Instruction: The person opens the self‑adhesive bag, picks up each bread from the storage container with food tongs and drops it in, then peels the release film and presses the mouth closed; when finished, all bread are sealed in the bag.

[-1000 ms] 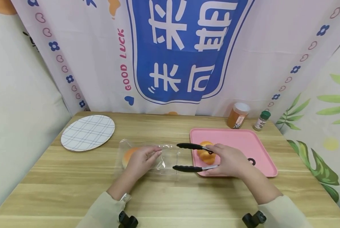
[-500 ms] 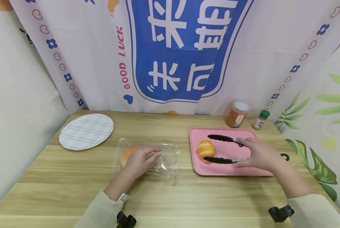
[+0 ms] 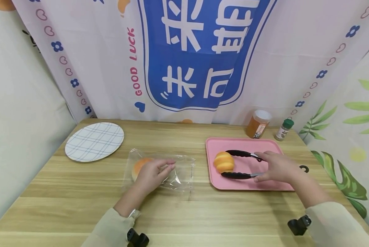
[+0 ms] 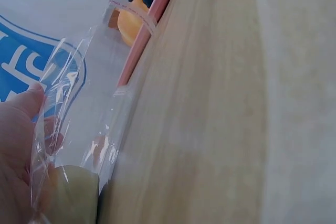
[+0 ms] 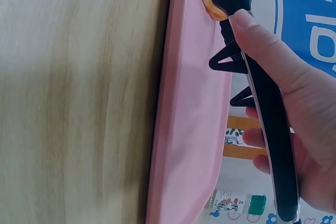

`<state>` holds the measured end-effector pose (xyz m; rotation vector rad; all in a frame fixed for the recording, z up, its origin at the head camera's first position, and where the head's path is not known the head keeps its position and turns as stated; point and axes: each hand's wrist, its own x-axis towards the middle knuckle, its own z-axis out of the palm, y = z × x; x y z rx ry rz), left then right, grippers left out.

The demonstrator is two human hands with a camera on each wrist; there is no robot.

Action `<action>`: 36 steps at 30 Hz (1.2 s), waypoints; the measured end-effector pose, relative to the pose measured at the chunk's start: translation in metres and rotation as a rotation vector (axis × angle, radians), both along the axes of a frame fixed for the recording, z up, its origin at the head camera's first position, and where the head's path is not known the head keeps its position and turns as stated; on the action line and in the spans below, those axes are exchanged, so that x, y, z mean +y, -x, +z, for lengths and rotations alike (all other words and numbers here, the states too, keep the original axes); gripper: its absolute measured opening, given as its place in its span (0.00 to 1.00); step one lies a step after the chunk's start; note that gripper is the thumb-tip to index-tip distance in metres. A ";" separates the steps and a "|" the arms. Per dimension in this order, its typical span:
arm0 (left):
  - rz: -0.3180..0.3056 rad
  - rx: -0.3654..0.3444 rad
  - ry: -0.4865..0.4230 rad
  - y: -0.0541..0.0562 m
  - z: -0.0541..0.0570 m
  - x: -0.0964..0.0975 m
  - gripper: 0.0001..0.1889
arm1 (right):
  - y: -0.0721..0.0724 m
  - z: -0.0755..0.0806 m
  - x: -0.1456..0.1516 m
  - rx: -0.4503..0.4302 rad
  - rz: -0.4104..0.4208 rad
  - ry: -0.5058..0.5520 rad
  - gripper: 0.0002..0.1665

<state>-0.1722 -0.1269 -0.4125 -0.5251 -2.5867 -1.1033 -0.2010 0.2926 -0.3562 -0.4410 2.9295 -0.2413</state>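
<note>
My right hand (image 3: pixel 278 167) grips black-tipped tongs (image 5: pixel 270 124) over the pink tray (image 3: pixel 258 183). The tongs' tips are spread on either side of a ridged golden bread roll (image 3: pixel 223 162) at the tray's left end. In the head view the near tip overlaps the roll's lower edge. My left hand (image 3: pixel 154 173) pinches the upper film of a clear plastic bag (image 4: pixel 79 87) lying on the table. Inside the bag is a round bun (image 3: pixel 140 167) with an orange-brown top, partly hidden behind the hand. The bag's mouth faces the tray.
A white plate with blue lines (image 3: pixel 94 141) lies at the back left of the wooden table (image 3: pixel 184 219). Behind the tray stand an orange-brown jar with a white lid (image 3: pixel 258 124) and a small green-capped shaker (image 3: pixel 284 129). A printed cloth (image 3: pixel 110 68) hangs at the back.
My right hand has moved right with the tongs, from between bag and tray back over the tray, then slightly left, bringing their tips around the roll. The left hand stays at the bag.
</note>
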 end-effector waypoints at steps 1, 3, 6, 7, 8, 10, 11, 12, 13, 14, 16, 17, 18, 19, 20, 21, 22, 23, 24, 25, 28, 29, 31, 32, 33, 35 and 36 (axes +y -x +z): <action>0.000 0.000 0.000 0.000 0.000 0.000 0.11 | 0.000 0.000 0.000 -0.007 -0.004 0.007 0.64; -0.002 0.003 0.002 0.000 0.000 0.000 0.10 | 0.000 -0.001 -0.001 -0.013 -0.012 0.024 0.64; -0.006 0.014 0.005 0.000 0.000 0.000 0.10 | -0.002 -0.001 -0.002 -0.012 -0.022 0.044 0.63; -0.008 0.017 0.005 0.000 0.000 0.000 0.10 | -0.004 -0.001 -0.002 -0.010 -0.024 0.051 0.63; -0.010 0.020 0.006 0.000 0.000 0.000 0.10 | -0.005 -0.001 -0.002 -0.004 -0.024 0.055 0.62; -0.013 0.022 0.009 -0.001 0.000 0.000 0.10 | -0.009 0.000 -0.003 0.002 -0.025 0.068 0.61; -0.015 0.022 0.010 -0.001 0.000 0.000 0.10 | -0.010 0.000 -0.005 0.000 -0.026 0.080 0.61; -0.016 0.021 0.011 -0.001 0.000 0.000 0.10 | -0.012 0.001 -0.006 -0.001 -0.027 0.087 0.60; -0.016 0.021 0.013 -0.001 0.000 0.000 0.10 | -0.014 0.001 -0.008 0.000 -0.025 0.095 0.60; -0.016 0.021 0.014 -0.001 0.000 0.000 0.10 | -0.016 0.002 -0.010 0.005 -0.021 0.099 0.60; -0.016 0.023 0.015 -0.001 0.000 0.001 0.10 | -0.020 0.003 -0.015 0.015 -0.003 0.107 0.60; -0.016 0.025 0.015 -0.001 0.000 0.001 0.10 | -0.022 0.003 -0.019 0.023 0.009 0.106 0.59; -0.015 0.027 0.014 -0.001 0.000 0.001 0.10 | -0.023 0.003 -0.022 0.034 0.023 0.102 0.59; -0.014 0.029 0.014 -0.001 0.000 0.001 0.10 | -0.024 0.003 -0.025 0.046 0.039 0.097 0.59; -0.014 0.029 0.014 -0.001 -0.001 0.001 0.10 | -0.025 0.003 -0.028 0.055 0.054 0.093 0.58; -0.013 0.029 0.015 0.000 -0.001 0.001 0.10 | -0.026 0.003 -0.032 0.060 0.068 0.091 0.58; -0.012 0.029 0.016 0.000 -0.001 0.001 0.10 | -0.027 0.003 -0.036 0.063 0.079 0.090 0.58; -0.010 0.028 0.017 0.000 -0.001 0.001 0.10 | -0.027 0.003 -0.041 0.066 0.089 0.086 0.57; -0.009 0.027 0.018 0.000 -0.001 0.001 0.10 | -0.027 0.003 -0.045 0.068 0.094 0.081 0.58; -0.008 0.026 0.020 0.000 -0.001 0.001 0.10 | -0.027 0.003 -0.049 0.069 0.099 0.075 0.58; -0.005 0.026 0.021 0.000 -0.001 0.001 0.10 | -0.027 0.003 -0.061 0.076 0.118 0.057 0.58; -0.004 0.027 0.021 -0.001 -0.001 0.001 0.10 | -0.026 0.003 -0.065 0.081 0.124 0.048 0.58; -0.005 0.036 0.020 -0.001 -0.001 0.001 0.10 | -0.026 0.003 -0.072 0.088 0.138 0.033 0.58; -0.004 0.040 0.019 -0.001 -0.001 0.000 0.10 | -0.026 0.003 -0.076 0.091 0.146 0.025 0.57; -0.005 0.047 0.020 -0.002 -0.001 0.000 0.10 | -0.026 0.002 -0.079 0.092 0.150 0.016 0.56; -0.005 0.059 0.021 -0.002 -0.001 0.001 0.09 | -0.026 0.002 -0.085 0.092 0.161 0.004 0.56; -0.006 0.063 0.021 -0.001 -0.001 0.001 0.09 | -0.026 0.002 -0.088 0.092 0.165 0.001 0.55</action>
